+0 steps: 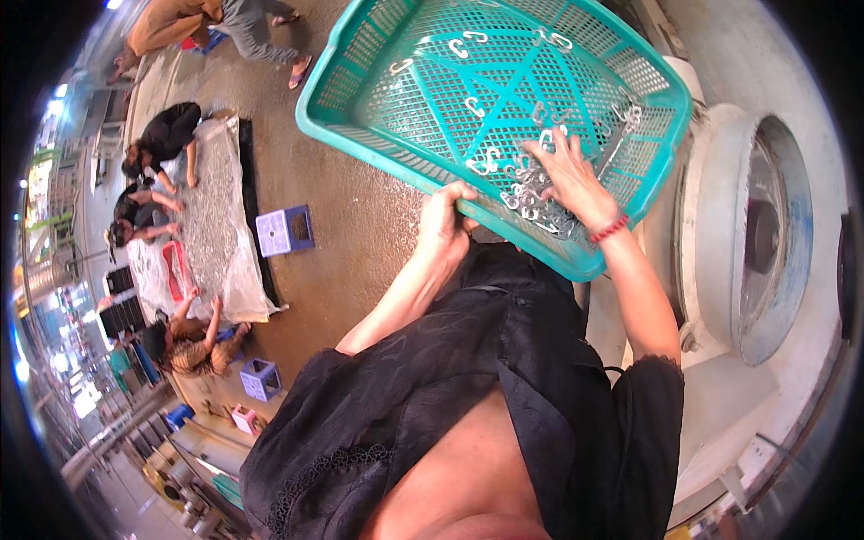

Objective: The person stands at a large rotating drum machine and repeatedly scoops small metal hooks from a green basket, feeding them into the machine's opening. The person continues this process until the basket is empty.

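Note:
A green plastic basket (364, 153) with mesh sides and bottom is tilted in front of me. My left hand (443, 220) grips its near rim, with the thumb on top and the fingers out of sight beneath. Inside, my right hand (576, 184), with a red bracelet at the wrist, reaches in with its fingers spread over a pile of small shiny metal hooks (522, 196). It touches the pile's edge. More curved hooks lie scattered over the mesh bottom and along the right-hand side.
To my right stands a big round metal drum (751, 234) with an open mouth. On the left, several people crouch around a pale sheet (211, 193) covered with small pieces. Purple plastic stools (283, 230) stand on the wet brown floor (351, 234).

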Available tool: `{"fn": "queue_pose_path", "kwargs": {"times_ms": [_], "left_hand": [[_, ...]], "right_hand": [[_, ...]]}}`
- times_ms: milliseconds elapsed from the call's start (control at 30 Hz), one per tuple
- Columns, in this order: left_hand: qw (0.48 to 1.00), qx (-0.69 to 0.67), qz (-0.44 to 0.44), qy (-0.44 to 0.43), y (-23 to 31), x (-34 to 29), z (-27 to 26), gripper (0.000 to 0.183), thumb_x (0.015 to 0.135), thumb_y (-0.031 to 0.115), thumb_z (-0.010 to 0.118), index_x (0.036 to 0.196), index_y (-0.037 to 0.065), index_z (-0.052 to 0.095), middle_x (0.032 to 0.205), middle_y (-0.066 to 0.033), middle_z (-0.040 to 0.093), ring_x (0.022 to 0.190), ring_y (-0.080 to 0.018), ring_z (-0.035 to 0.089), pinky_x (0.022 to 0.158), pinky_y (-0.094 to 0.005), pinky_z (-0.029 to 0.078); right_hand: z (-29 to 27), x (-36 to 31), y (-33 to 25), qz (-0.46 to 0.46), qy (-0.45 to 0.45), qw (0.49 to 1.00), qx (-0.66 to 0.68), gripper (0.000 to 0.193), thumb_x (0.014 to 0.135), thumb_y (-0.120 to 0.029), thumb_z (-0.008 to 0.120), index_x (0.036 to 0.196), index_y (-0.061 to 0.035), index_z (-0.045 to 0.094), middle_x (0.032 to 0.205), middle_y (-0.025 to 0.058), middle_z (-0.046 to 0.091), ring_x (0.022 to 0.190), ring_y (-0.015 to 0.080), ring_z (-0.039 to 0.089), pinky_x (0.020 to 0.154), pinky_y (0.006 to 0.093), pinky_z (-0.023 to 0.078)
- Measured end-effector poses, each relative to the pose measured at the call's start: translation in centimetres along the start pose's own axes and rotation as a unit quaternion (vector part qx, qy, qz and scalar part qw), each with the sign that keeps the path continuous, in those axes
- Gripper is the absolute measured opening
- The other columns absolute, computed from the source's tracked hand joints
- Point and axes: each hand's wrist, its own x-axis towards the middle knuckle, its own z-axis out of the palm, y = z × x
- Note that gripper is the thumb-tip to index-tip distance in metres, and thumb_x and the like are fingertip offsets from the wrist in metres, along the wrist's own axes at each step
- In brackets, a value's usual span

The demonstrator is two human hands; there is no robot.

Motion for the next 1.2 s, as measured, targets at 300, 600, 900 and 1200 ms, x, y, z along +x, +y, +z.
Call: {"fn": "queue_pose_path", "kwargs": {"times_ms": [300,600,900,1200], "left_hand": [[0.998,0.007,0.009,0.063,0.5,0.0,-1.0,0.012,0.062,0.003,0.056,0.073,0.006,0.05,0.062,-0.0003,0.049,0.049,-0.0104,0.046,0.038,-0.0207,0.036],[0.998,0.015,-0.054,0.013,1.6,0.0,-0.8,0.021,0.063,0.008,0.056,0.083,0.008,0.05,0.082,-0.0041,0.05,0.079,-0.019,0.053,0.061,-0.0347,0.05],[0.998,0.042,-0.037,-0.021,0.5,2.1,-2.3,0.044,0.059,0.011,0.058,0.103,0.011,0.05,0.097,-0.0037,0.055,0.084,-0.0205,0.056,0.058,-0.0335,0.052],[1.0,0.017,0.006,0.017,-1.2,0.9,0.4,0.046,0.06,0.011,0.057,0.104,0.009,0.05,0.101,-0.0057,0.055,0.094,-0.0245,0.054,0.077,-0.0441,0.049]], "right_hand": [[-3.8,-0.8,0.5,0.135,-0.057,0.746,0.649,0.019,0.077,-0.01,0.061,0.094,-0.0083,0.053,0.088,0.0028,0.054,0.078,0.0107,0.054,0.056,0.0275,0.048],[-7.1,-1.9,2.5,0.096,-0.061,0.634,0.765,0.022,0.079,-0.015,0.064,0.096,-0.003,0.057,0.087,0.0044,0.059,0.07,0.0096,0.055,0.05,0.0225,0.044],[-28.1,-14.5,9.1,-0.032,0.254,0.773,0.58,0.026,0.085,-0.019,0.055,0.103,-0.001,0.055,0.085,0.0074,0.061,0.065,0.0063,0.057,0.041,0.0149,0.036],[-22.9,-16.4,33.7,0.229,0.428,0.582,0.652,0.015,0.085,-0.007,0.052,0.09,0.0071,0.053,0.104,0.0159,0.04,0.09,0.0294,0.052,0.08,0.0518,0.05]]}}
